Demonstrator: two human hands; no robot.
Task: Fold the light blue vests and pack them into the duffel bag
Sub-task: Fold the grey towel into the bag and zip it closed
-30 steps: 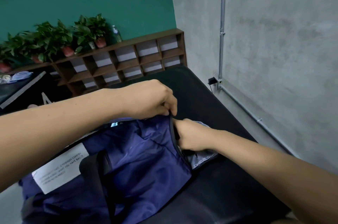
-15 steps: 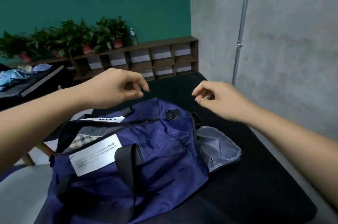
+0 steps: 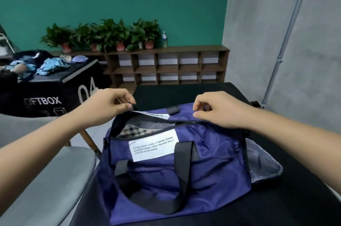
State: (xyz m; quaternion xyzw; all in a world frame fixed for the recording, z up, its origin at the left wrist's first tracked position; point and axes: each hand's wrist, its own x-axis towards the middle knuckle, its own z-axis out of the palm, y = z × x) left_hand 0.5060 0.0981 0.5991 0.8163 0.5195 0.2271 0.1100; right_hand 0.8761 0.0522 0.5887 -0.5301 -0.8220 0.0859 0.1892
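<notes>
duffel bag (image 3: 212,161) sits on the black desk (image 3: 295,207), its left end at the desk's left edge, mouth facing up and part open; checked lining (image 3: 132,131) and grey cloth show inside, no blue in there that we can see; left hand (image 3: 108,107) is at the left end of the mouth, fingertips (image 3: 127,99) bunched with the thumb, pinching what looks like the bag's corner or zip pull; right hand (image 3: 219,111) is at the right end, thumb (image 3: 198,115) lying on the rim, fingers curled above it; we cannot tell if they clamp the cloth; light blue vests (image 3: 52,65) are a loose heap on the black box table (image 3: 55,96) at far left, well apart from the desk, not folded; we judge the step in hand is opening the bag, so packing has not begun; to do it well: pull the two ends apart along the zip line, not upward, or the soft nylon just lifts; spread the mouth wide enough that it stays agape unaided; keep the black strap (image 3: 182,174) on the near side, out of the opening; then both hands are free for folding.
</notes>
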